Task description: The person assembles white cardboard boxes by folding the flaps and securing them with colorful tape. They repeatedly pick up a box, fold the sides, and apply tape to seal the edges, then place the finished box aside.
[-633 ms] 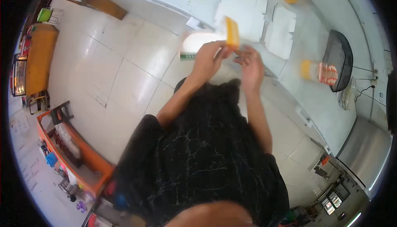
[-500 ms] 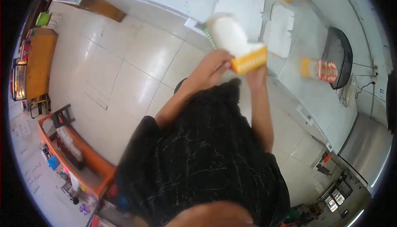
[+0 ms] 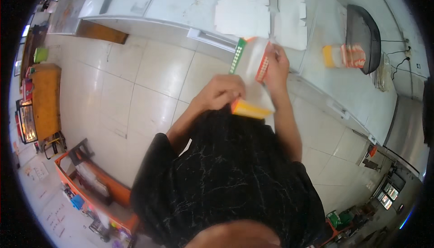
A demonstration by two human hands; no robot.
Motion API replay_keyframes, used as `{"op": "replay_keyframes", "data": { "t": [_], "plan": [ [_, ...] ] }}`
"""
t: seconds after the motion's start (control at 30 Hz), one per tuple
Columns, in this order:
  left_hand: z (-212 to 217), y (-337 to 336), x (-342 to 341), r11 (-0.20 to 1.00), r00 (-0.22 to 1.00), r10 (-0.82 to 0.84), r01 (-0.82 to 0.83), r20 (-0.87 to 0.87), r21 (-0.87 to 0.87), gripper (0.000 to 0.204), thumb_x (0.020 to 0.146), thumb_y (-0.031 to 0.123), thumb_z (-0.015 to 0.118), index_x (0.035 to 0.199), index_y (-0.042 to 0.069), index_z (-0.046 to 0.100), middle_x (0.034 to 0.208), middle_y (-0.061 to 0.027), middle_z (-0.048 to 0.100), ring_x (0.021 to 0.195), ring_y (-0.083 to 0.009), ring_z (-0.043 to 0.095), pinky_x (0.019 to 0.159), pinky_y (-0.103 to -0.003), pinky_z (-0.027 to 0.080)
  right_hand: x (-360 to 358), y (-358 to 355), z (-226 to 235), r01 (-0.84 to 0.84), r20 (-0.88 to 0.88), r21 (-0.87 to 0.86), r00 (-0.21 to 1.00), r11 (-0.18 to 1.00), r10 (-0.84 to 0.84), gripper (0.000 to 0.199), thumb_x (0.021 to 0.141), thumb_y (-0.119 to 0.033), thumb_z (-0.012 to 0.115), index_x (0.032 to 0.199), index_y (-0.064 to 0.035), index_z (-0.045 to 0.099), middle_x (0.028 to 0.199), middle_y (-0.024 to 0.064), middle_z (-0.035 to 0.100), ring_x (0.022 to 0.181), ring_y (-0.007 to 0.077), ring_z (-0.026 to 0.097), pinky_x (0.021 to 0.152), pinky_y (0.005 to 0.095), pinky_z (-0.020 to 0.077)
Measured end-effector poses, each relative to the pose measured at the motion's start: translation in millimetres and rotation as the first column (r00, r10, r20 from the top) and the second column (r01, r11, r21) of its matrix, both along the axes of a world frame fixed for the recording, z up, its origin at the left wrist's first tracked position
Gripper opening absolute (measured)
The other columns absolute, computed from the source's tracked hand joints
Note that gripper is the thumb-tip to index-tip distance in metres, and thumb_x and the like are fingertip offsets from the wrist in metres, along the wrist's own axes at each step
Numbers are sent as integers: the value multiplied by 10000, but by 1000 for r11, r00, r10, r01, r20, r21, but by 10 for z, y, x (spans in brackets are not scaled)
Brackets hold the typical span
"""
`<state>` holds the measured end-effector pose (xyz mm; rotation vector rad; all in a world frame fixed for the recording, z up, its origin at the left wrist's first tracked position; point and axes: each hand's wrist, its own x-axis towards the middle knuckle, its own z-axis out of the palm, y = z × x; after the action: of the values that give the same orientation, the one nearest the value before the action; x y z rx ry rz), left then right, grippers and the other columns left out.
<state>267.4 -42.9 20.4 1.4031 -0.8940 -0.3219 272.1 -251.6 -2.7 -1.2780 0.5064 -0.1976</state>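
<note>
Just off the desk (image 3: pixel 190 4) edge, left hand (image 3: pixel 221 93) and right hand (image 3: pixel 276 65) both have fingers gripping a flat white-and-orange carton (image 3: pixel 256 83).

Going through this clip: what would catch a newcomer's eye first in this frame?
First, the two hands mid-frame: the left hand and right hand hold a white carton with orange and green edges above a black shirt. Behind them, flat white cardboard blanks lie on the long white table. At far left stands an orange cabinet.
</note>
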Motion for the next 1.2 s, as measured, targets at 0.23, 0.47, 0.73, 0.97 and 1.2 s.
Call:
{"op": "replay_keyframes", "data": {
  "t": [0.23,0.47,0.73,0.97,1.2],
  "plan": [
    [337,-386,286,726,650,660,-680,378,-98,198,943,116,511,1061,6,626,1005,-169,633,944,-323,608,864,-392,475,-67,33,199,40,212,-144,977,989,-8,141,955,-121,641,1010,3,601,882,58,676,782,56,603,687,210,491],
    [110,-653,441,713,754,616,-657,230,245,162,953,149,593,885,7,629,649,-125,549,560,-249,534,546,-353,435,-180,108,261,-24,198,-73,980,997,38,135,947,-138,661,954,-14,607,826,7,644,733,21,552,645,185,449],
    [167,-922,496,642,642,747,-764,172,64,139,883,78,691,1010,35,656,616,-14,504,542,-79,446,508,-239,385,-163,-20,352,38,208,-143,978,989,-7,251,974,-253,626,981,-3,615,827,2,620,770,49,543,690,226,450],
    [85,-1057,668,794,796,604,-605,-37,-57,254,998,170,541,1174,-14,550,859,-16,556,699,-59,487,610,-220,412,-278,-270,257,-22,22,-224,999,974,28,409,1017,-384,518,1008,12,621,804,9,603,767,95,510,732,280,441],
    [-121,-1343,465,902,854,323,-147,-409,406,385,1051,305,430,1206,-23,559,1056,-69,646,1027,-162,572,881,-323,454,-269,-772,182,310,132,-478,950,822,-282,361,1022,-295,505,874,20,599,650,63,515,605,126,454,572,292,397]
  ]
}}
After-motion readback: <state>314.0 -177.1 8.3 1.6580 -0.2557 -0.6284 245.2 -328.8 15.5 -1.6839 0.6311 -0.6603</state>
